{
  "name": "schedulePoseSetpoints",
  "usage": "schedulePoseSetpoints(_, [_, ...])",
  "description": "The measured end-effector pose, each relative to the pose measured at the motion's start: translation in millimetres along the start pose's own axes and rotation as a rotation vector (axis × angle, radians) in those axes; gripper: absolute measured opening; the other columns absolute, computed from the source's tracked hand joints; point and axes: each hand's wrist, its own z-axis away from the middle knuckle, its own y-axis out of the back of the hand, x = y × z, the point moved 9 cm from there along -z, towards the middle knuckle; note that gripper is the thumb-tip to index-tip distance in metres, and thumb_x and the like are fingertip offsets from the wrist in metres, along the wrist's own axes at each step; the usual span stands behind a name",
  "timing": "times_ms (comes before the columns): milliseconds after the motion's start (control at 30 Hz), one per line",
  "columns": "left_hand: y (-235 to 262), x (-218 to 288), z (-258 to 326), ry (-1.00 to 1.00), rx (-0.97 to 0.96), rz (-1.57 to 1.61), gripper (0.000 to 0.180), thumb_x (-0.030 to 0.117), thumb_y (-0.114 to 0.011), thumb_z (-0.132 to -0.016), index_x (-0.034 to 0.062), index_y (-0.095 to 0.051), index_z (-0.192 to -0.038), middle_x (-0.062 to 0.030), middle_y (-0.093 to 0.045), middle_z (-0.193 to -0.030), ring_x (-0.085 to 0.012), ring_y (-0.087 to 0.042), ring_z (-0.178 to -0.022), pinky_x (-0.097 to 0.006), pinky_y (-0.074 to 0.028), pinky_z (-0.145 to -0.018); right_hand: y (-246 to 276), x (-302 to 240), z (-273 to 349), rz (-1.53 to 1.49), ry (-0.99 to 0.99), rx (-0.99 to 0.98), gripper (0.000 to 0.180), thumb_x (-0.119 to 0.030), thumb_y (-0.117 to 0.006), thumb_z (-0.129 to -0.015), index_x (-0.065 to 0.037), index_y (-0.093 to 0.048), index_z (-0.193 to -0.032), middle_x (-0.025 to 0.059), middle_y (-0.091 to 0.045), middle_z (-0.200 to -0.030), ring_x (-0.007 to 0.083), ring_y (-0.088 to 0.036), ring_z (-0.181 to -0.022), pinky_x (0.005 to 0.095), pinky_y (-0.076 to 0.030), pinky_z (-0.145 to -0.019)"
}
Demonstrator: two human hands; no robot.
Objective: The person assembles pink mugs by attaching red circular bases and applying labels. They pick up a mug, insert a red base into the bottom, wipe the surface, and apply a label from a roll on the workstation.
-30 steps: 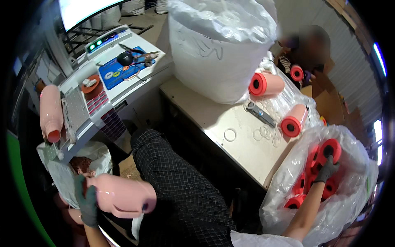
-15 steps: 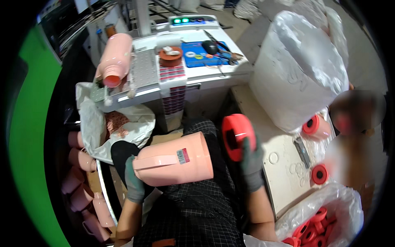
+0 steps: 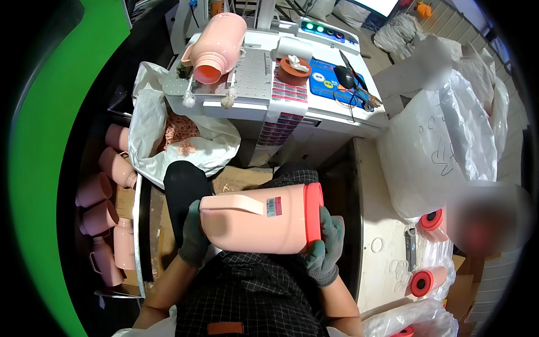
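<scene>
A pink plastic jug with a moulded handle and a small label lies sideways over my lap. Its bottom end, at the left, is gripped by my gloved left hand. A red lid sits against the jug's wide right end, covering the mouth. Fingers of my gloved right hand are wrapped round the lid's edge from the right. Whether the lid is fully seated I cannot tell.
Another pink jug lies on the white machine ahead. A white sack of pink scraps hangs below it; several pink jugs are at left. At right stand a bench, lidded jugs and a large plastic bag.
My right hand has brought the red lid leftward onto the jug's end, which was uncovered before. The lid now faces the mouth. The whole view has shifted toward the left.
</scene>
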Motion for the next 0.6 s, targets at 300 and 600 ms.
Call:
schedulePoseSetpoints(300, [-24.7,89.8,-2.3,-0.448,-0.04,-0.676,0.014,0.019,-0.057,-0.105,0.0049,-0.056,-0.106,-0.0034,-0.061,-0.092,-0.0157,-0.061,-0.084,-0.034,-0.053,-0.077,4.9,10.0,8.9,-0.157,-0.332,0.03,0.065,-0.051,-0.045,-0.11,0.006,-0.059,-0.136,0.0094,-0.06,-0.113,0.0159,-0.057,-0.098,0.0349,-0.048,-0.093])
schedulePoseSetpoints(600, [-46.0,80.3,-15.1,-0.289,-0.103,-0.186,0.016,0.014,-0.052,-0.106,0.0034,-0.062,-0.098,0.0004,-0.058,-0.086,-0.0107,-0.06,-0.082,-0.027,-0.048,-0.073,12.1,25.3,-69.9,-0.792,-0.382,-0.213,0.084,-0.063,-0.039,-0.102,0.006,-0.055,-0.147,0.0217,-0.06,-0.146,0.0317,-0.054,-0.139,0.0444,-0.033,-0.123])
